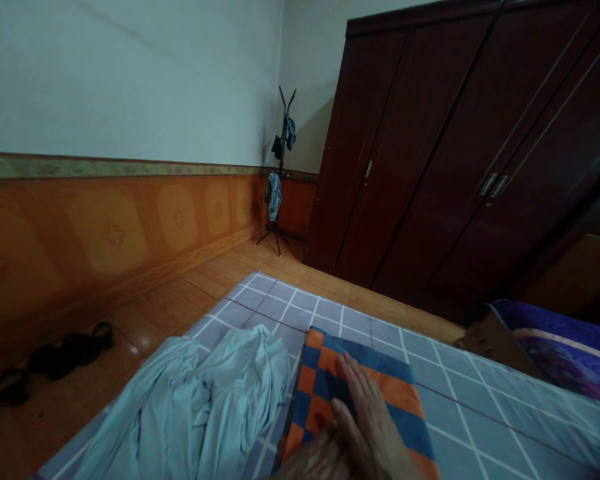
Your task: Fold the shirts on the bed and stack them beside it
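A folded cloth with orange and blue checks and stripes [307, 383] lies flat on the bed. My right hand [377, 417] rests on top of it, fingers stretched out and close together, pointing away from me. At the bottom edge my left hand [315, 460] lies low over the same cloth, against the right hand. Its fingers look flat, though the right hand partly covers them. Just left of the folded cloth is a crumpled pale blue-green cloth [200, 400]. Both lie on a grey checked bed sheet [460, 380] with white lines.
A dark red wardrobe [420, 147] stands beyond the bed. In the corner is a black coat stand [283, 143] with caps and clothing. Black shoes or sandals [63, 353] lie on the tiled floor at left. Purple bedding [570, 340] is at right.
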A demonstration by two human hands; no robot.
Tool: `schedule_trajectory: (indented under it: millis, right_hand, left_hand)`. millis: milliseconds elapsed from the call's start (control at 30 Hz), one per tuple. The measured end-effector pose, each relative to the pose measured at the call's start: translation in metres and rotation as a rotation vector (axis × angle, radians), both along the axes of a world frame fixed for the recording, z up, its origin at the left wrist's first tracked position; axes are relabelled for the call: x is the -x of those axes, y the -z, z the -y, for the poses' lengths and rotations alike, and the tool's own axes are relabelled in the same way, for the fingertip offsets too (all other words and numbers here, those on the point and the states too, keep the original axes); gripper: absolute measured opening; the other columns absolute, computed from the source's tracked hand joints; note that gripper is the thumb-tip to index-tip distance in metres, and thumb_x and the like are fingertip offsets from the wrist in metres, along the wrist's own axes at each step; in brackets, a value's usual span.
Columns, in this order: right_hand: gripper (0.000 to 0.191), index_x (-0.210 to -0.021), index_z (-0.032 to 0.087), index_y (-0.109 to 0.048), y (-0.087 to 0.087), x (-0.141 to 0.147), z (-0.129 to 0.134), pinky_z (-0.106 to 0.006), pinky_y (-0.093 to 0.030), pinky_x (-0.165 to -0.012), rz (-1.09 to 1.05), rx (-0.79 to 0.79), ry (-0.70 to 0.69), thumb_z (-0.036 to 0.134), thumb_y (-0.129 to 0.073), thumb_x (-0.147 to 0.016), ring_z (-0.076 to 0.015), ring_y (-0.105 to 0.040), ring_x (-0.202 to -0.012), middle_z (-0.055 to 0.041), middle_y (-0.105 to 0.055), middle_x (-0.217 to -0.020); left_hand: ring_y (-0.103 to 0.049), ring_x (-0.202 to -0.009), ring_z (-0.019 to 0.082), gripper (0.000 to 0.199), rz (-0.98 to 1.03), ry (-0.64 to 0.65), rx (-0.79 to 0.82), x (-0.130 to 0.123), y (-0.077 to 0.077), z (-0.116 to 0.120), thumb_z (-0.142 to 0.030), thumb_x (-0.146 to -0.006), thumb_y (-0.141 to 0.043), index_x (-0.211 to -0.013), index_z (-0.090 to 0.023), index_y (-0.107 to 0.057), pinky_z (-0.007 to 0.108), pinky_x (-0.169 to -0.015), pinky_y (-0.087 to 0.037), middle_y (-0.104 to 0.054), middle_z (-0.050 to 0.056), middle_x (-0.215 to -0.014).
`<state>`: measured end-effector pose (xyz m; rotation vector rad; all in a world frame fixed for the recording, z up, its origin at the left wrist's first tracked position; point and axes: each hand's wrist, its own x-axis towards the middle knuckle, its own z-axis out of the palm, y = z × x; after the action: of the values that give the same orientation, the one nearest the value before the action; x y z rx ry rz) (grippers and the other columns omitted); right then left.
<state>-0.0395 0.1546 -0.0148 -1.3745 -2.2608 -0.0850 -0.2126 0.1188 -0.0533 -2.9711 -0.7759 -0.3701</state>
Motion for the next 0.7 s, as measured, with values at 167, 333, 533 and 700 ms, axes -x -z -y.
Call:
schedule_trajectory:
  millis: [167,333,533,700]
  right_hand:
    - [0.082,-0.15,0.029,0.003,0.025,-0.047,0.052,-0.049,-0.053,-0.089,0.102,-0.075,-0.044,0.047,-0.048,-0.089,-0.0324,-0.046,-0.124,-0.0103,-0.038,-0.145]
    - [0.099,-0.15,0.022,0.003,0.022,-0.054,0.057,-0.056,-0.047,-0.092,0.185,-0.066,-0.109,0.062,-0.055,-0.079,-0.0394,-0.04,-0.128,-0.0165,-0.028,-0.148]
    - [0.109,-0.149,0.011,0.004,0.016,-0.039,0.067,-0.06,-0.034,-0.102,0.142,-0.054,-0.096,0.071,-0.05,-0.076,-0.0407,-0.019,-0.137,-0.0221,-0.019,-0.15]
    - [0.098,-0.146,0.005,-0.025,0.001,-0.034,0.075,-0.058,-0.024,-0.109,0.133,0.074,-0.061,0.073,-0.044,-0.078,-0.0388,-0.012,-0.139,-0.0233,-0.018,-0.15]
  left_hand:
    - [-0.022,-0.139,0.026,0.054,-0.028,-0.006,-0.089,0.007,-0.015,0.003,-0.021,-0.098,-0.029,-0.148,-0.007,-0.014,0.037,-0.112,-0.03,-0.022,0.015,-0.15]
    - [-0.006,-0.14,0.029,0.071,-0.107,-0.035,0.199,0.004,-0.048,0.006,-0.024,-0.096,-0.035,-0.147,-0.008,0.013,0.045,-0.113,-0.025,-0.002,0.017,-0.152]
    - [-0.003,-0.142,0.029,0.101,-0.011,0.017,0.474,-0.011,-0.091,0.008,-0.059,-0.084,-0.05,-0.146,-0.016,0.016,0.049,-0.115,-0.012,0.005,0.013,-0.154]
    - [-0.008,-0.142,0.025,0.081,-0.084,-0.058,0.409,0.005,-0.093,-0.017,-0.061,-0.089,-0.041,-0.149,-0.018,-0.009,0.045,-0.115,-0.005,-0.009,0.011,-0.155]
